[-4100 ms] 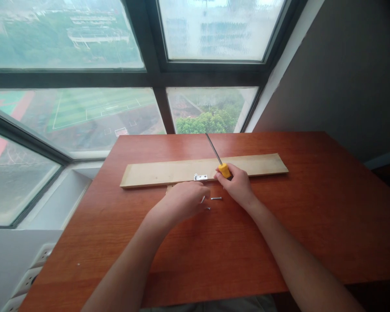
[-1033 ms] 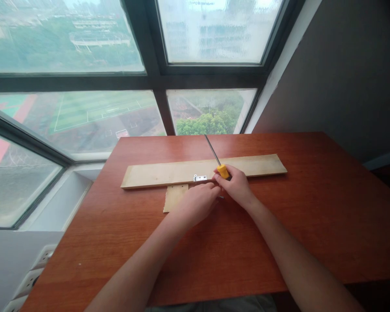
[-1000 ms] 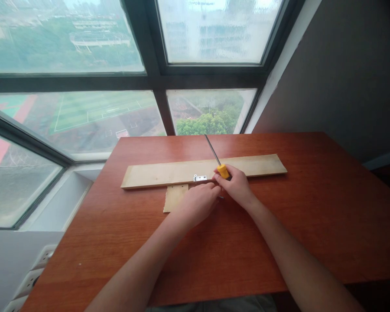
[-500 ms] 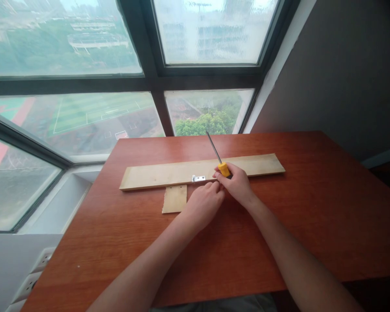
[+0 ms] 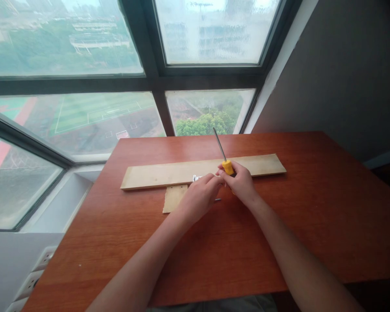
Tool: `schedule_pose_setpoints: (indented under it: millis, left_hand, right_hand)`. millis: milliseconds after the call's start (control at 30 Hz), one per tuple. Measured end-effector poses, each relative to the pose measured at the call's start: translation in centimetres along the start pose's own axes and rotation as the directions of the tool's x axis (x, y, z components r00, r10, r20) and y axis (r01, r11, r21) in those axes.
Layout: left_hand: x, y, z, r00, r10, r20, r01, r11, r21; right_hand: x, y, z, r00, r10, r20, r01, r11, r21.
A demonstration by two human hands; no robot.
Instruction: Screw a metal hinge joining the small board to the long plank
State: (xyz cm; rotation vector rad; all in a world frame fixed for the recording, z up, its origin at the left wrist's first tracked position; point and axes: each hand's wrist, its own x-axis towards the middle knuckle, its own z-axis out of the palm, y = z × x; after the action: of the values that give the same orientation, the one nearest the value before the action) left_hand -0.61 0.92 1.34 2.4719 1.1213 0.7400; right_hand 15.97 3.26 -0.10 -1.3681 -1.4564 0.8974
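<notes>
My right hand (image 5: pixel 242 182) is closed round the yellow handle of a screwdriver (image 5: pixel 227 167), whose bare metal shaft points up and away toward the window. My left hand (image 5: pixel 203 193) has its fingers pinched together and meets the right fingertips; whatever is between them is too small to make out. Just behind the left knuckles, a silver metal bracket (image 5: pixel 195 178) lies at the near edge of a long wooden board (image 5: pixel 159 174), partly covered by the hand. A short wooden piece (image 5: pixel 174 199) with small holes lies against the board's near side, its right part hidden by my left hand.
A small thin metal piece (image 5: pixel 217 199) lies on the reddish-brown table (image 5: pixel 240 251) beside my left hand. Windows with a dark frame (image 5: pixel 208 80) rise behind the table's far edge. Wall sockets (image 5: pixel 29 284) are at the lower left.
Both hands have risen slightly, and the screwdriver has moved a little right. My left hand now covers more of the bracket, and the small metal piece on the table has come into view.
</notes>
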Motion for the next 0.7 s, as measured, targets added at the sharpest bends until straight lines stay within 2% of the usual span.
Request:
schedule_pose_setpoints:
  millis: [67, 167, 233, 433, 700]
  left_hand:
    - [0.1, -0.7, -0.8, 0.994, -0.033, -0.104, 0.026, 0.997, -0.067]
    - [0.3, -1.8, -1.9, 0.957, -0.107, -0.268, 0.082, 0.991, -0.103]
    - [0.5, -2.4, -2.4, 0.940, -0.129, -0.317, 0.101, 0.989, -0.104]
    - [0.6, -3.8, -2.2, 0.931, -0.215, -0.294, 0.189, 0.975, -0.116]
    - [0.5, -4.2, -1.4, 0.943, -0.229, -0.239, 0.200, 0.970, -0.139]
  right_hand:
    - [0.0, 0.1, 0.1, 1.000, 0.004, -0.001, -0.004, 1.000, -0.003]
    - [0.0, 0.2, 0.2, 1.000, 0.009, 0.005, -0.009, 1.000, -0.002]
    - [0.0, 0.3, 0.3, 1.000, 0.010, 0.010, -0.010, 1.000, 0.001]
    - [-0.2, 0.1, 0.4, 1.000, 0.010, 0.026, -0.010, 1.000, 0.001]
    - [-0.2, 0.0, 0.4, 0.999, 0.008, 0.031, -0.008, 1.000, -0.014]
